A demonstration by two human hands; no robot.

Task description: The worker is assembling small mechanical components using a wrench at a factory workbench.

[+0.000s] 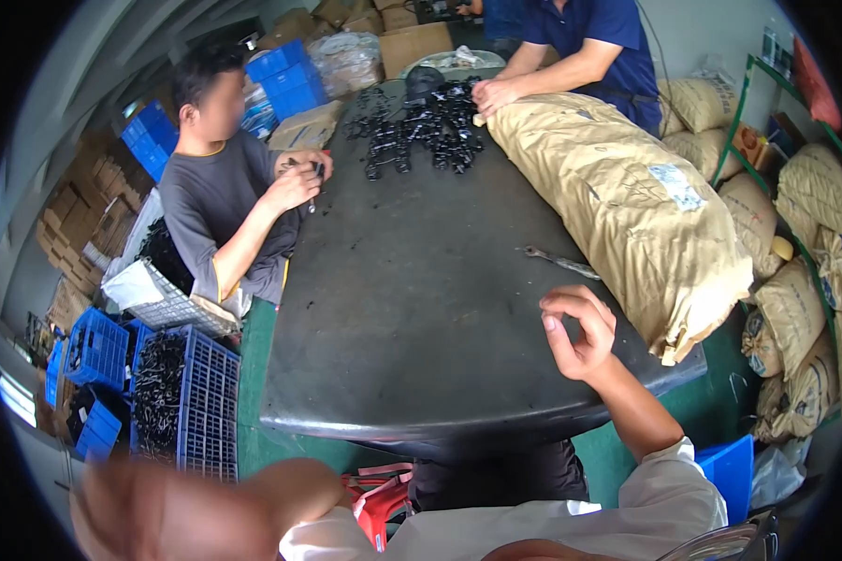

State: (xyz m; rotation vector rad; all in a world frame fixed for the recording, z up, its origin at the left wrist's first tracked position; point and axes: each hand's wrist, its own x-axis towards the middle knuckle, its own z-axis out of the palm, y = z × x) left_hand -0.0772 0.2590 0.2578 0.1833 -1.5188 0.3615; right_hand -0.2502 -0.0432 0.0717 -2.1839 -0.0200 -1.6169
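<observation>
Work seems paused, our right hand (582,335) half-curled and empty, our left hand (145,510) too blurred to tell; gripping the slim grey metal tool (565,263) just beyond our right would call for uncurling

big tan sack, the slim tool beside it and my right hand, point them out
Tan sack (617,201): head view, middle of its upper side
Slim tool (565,263): head view, middle of its length
Right hand (593,344): head view, middle of the hand

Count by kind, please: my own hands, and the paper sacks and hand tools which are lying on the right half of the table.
Own hands: 2, right hand and blurred left hand
Brown paper sack: 1
Hand tool: 1
Total: 4
</observation>
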